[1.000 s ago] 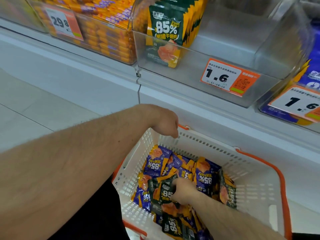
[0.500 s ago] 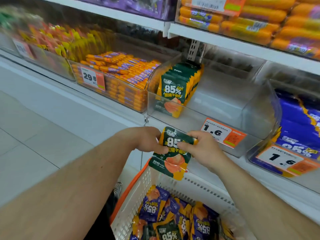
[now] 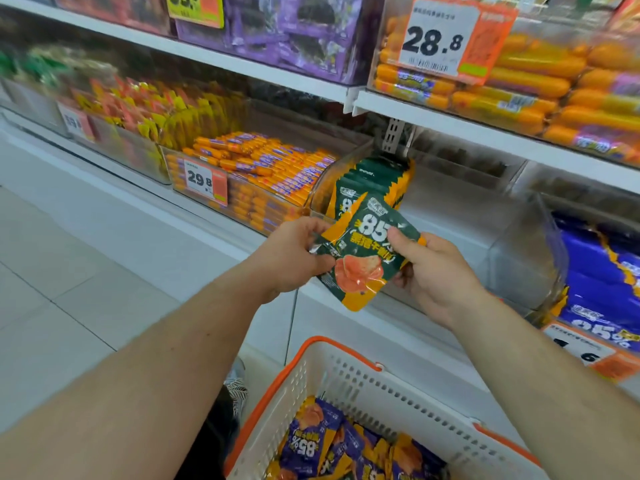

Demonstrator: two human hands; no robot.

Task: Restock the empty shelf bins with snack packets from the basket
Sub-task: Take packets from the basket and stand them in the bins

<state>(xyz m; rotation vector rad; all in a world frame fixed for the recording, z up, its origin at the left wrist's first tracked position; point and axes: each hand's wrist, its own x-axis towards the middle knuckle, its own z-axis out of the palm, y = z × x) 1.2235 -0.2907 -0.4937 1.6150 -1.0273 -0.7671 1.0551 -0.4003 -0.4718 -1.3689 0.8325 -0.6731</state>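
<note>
1. Packet [image 3: 362, 251], green, hangs before the clear bin [image 3: 450, 216], pinched between your left hand [image 3: 291, 254] and right hand [image 3: 433, 268].
2. Foil looks light, crinkly, probably slippery; grip the sealed edges.

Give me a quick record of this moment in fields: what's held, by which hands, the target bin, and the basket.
held item: green snack packet, in front of the bin
left hand: grip on the packet's left edge
right hand: grip on its right edge
target bin: clear bin, a few green packets upright at its left end
basket: white basket, purple packets inside
</note>
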